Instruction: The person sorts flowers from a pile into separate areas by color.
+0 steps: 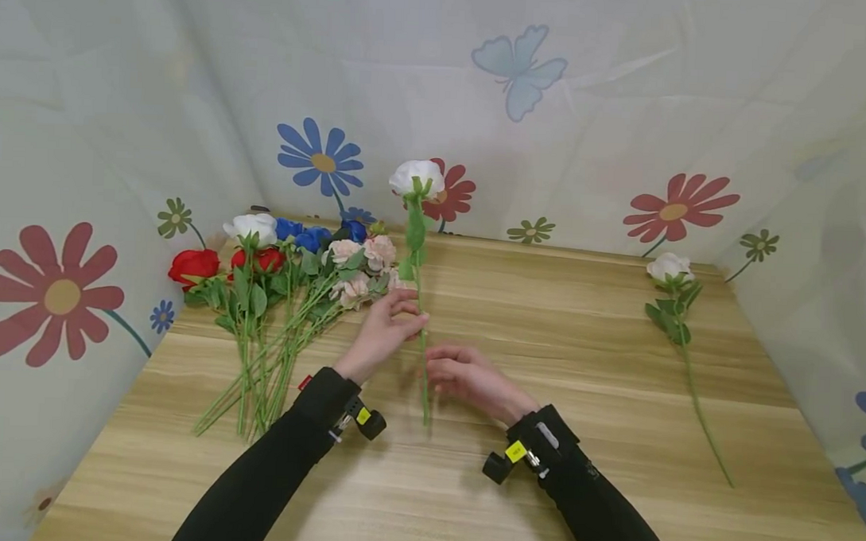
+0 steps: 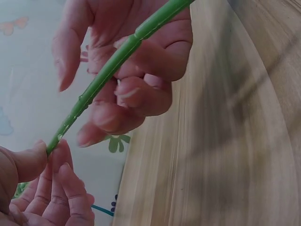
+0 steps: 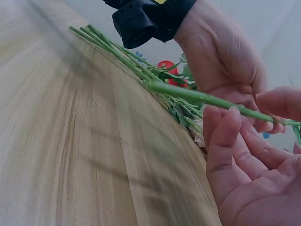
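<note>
A white rose stands nearly upright above the table on a long green stem. My left hand pinches that stem between thumb and fingertips, partway down below the leaves. Close to the lower stem is my right hand, its fingers loosely bent and the thumb held apart from them. In the left wrist view the stem crosses in front of the right palm. The right wrist view has the right fingertips right beside the stem, with the left hand behind it.
To the left lies a bunch of stemmed flowers: red roses, a white rose, blue ones and pink blossoms. Another white rose lies alone on the right of the wooden table. A flower-printed curtain surrounds the table.
</note>
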A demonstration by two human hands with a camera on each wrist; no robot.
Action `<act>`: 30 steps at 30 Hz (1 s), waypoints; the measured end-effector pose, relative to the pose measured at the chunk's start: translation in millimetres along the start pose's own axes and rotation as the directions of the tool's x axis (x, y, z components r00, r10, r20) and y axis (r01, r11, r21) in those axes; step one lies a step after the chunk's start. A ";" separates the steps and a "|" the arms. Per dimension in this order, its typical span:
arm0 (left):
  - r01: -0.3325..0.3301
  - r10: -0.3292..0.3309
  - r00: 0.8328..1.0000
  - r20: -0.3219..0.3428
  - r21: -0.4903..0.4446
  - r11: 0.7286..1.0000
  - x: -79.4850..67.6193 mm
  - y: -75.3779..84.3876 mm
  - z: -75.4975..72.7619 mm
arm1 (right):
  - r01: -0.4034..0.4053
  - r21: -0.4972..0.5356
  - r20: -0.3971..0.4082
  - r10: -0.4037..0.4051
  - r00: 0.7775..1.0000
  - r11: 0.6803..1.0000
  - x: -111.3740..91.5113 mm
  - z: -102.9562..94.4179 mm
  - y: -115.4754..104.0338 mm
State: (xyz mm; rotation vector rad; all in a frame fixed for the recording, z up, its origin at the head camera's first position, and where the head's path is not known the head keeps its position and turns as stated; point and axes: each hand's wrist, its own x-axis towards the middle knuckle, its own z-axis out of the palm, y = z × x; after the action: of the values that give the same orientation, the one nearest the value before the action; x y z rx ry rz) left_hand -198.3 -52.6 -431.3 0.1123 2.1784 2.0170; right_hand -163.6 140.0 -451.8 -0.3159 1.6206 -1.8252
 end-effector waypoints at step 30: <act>-0.064 0.049 0.994 0.100 0.149 0.987 1.9 -11.6 4.3 | 0.029 -0.202 -0.087 -0.047 0.995 0.979 -16.4 -21.6 -2.7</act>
State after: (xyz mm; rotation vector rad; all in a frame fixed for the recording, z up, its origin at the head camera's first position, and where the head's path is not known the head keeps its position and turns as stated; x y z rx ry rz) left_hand -198.7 -49.0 -443.3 0.2877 2.2893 1.8305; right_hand -164.8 167.2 -449.5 -0.3593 1.8797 -1.7292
